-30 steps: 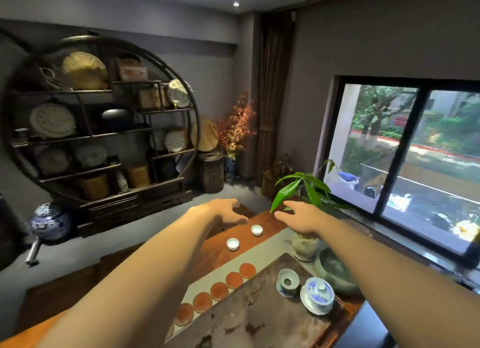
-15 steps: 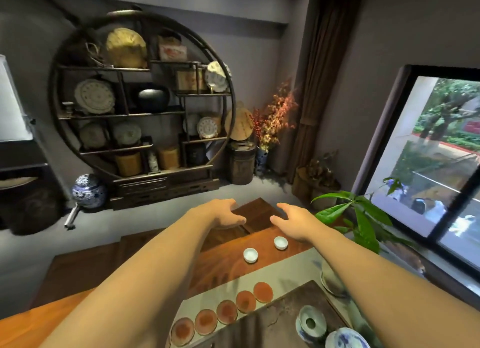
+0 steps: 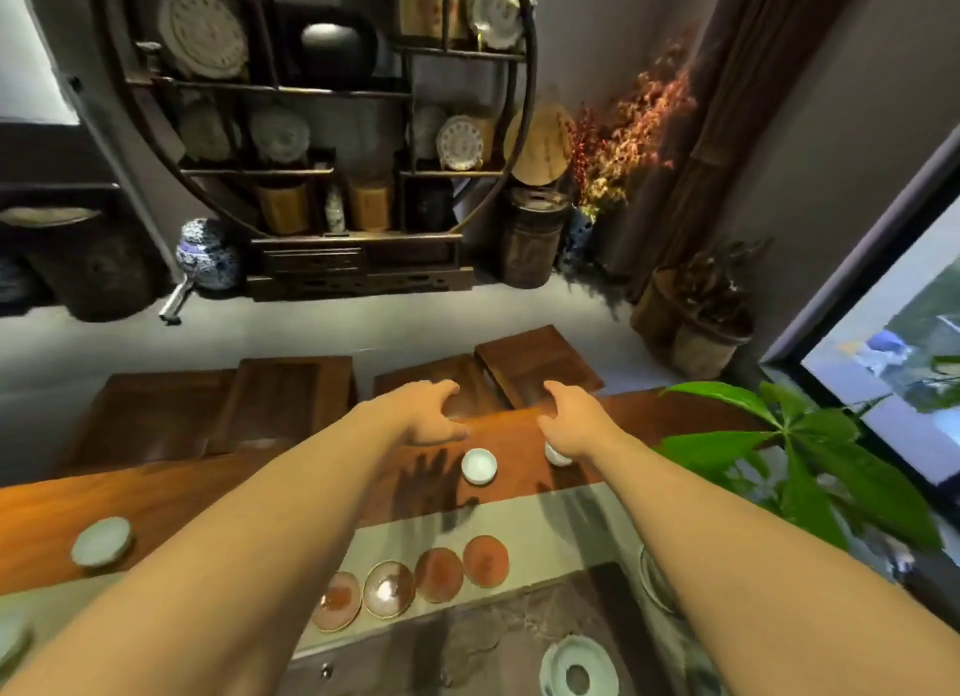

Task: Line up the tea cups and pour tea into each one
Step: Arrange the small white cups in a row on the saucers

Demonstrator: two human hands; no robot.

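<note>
Two small white tea cups stand on the wooden table point(image 3: 156, 492). One cup point(image 3: 479, 465) sits just right of my left hand point(image 3: 434, 414). The other cup point(image 3: 555, 453) is partly hidden under my right hand point(image 3: 574, 420). Both hands hover above the far side of the table with fingers spread and hold nothing. A third pale cup point(image 3: 101, 540) stands at the left of the table. Several round reddish coasters point(image 3: 439, 573) lie in a row on a grey runner point(image 3: 545, 526) in front of me.
A dark stone tea tray point(image 3: 467, 654) lies at the near edge with a pale round strainer dish point(image 3: 579, 672) on it. A leafy green plant point(image 3: 800, 456) stands at the right by the window. Wooden seats point(image 3: 291, 399) line the table's far side.
The view has tilted down and turned left, bringing the left cup into sight. Both hands have stayed stretched out above the two far cups, still spread and holding nothing.
</note>
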